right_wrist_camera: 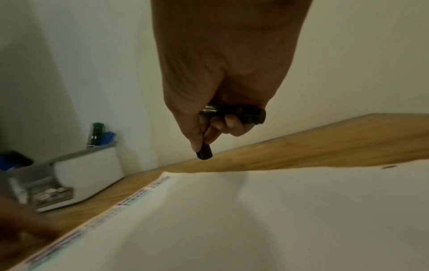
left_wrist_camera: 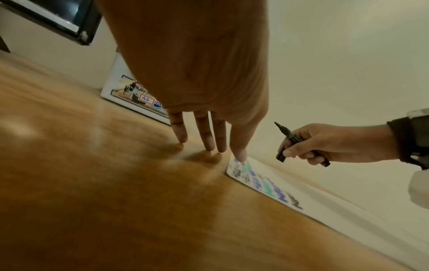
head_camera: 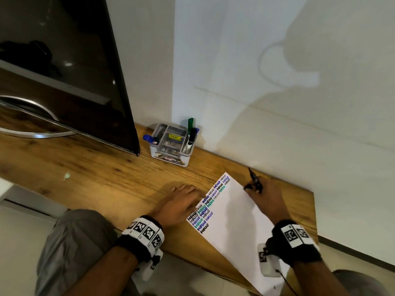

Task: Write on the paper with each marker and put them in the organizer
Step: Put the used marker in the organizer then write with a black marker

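Right hand (left_wrist_camera: 325, 144) grips marker (left_wrist_camera: 289, 139); uncapped tip clear only from left wrist.

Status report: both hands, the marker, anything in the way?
Left hand open, fingers on paper. Right hand grips uncapped black marker, tip off paper. Organizer unobstructed.

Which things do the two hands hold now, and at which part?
The right hand grips a black marker around its barrel and also holds its cap. The left hand holds nothing.
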Demonstrator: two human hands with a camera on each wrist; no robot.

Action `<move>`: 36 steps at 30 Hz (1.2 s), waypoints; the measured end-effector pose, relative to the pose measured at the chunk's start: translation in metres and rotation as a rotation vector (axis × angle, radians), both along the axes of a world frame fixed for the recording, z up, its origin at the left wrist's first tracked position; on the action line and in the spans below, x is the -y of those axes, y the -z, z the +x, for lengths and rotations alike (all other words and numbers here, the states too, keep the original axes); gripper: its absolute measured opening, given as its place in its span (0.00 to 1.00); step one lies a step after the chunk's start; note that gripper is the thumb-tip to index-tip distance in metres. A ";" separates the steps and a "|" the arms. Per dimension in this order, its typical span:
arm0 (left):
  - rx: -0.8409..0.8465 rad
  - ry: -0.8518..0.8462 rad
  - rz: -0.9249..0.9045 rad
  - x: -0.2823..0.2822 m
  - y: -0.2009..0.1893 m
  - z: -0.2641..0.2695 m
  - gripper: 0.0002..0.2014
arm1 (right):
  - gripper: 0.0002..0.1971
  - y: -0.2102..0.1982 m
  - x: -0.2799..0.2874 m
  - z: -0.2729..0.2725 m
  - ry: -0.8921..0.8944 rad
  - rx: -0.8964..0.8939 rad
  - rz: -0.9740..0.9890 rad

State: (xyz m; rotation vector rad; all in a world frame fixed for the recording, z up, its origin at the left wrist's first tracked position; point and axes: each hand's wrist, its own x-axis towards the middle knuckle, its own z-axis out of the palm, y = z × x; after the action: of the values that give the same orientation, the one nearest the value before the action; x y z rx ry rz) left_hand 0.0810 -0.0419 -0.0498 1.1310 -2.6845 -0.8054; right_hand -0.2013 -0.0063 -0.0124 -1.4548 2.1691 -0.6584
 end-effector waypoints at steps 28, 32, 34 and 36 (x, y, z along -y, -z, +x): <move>0.120 0.025 -0.046 0.001 0.018 0.004 0.25 | 0.12 -0.025 -0.043 0.030 -0.154 0.836 -0.143; 0.131 0.017 -0.041 0.002 0.019 0.003 0.26 | 0.20 -0.012 -0.054 0.046 -0.212 1.295 0.047; 0.141 0.017 -0.040 0.002 0.020 0.003 0.27 | 0.29 -0.008 -0.058 0.049 -0.237 1.406 0.093; 0.143 0.020 -0.042 0.002 0.020 0.004 0.27 | 0.35 -0.002 -0.062 0.051 -0.242 1.456 0.101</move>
State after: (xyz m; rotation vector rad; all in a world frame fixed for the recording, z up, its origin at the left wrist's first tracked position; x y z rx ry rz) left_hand 0.0846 -0.0437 -0.0695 1.1977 -2.8179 -0.6922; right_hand -0.1505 0.0559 -0.0101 -0.6750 0.8475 -1.0214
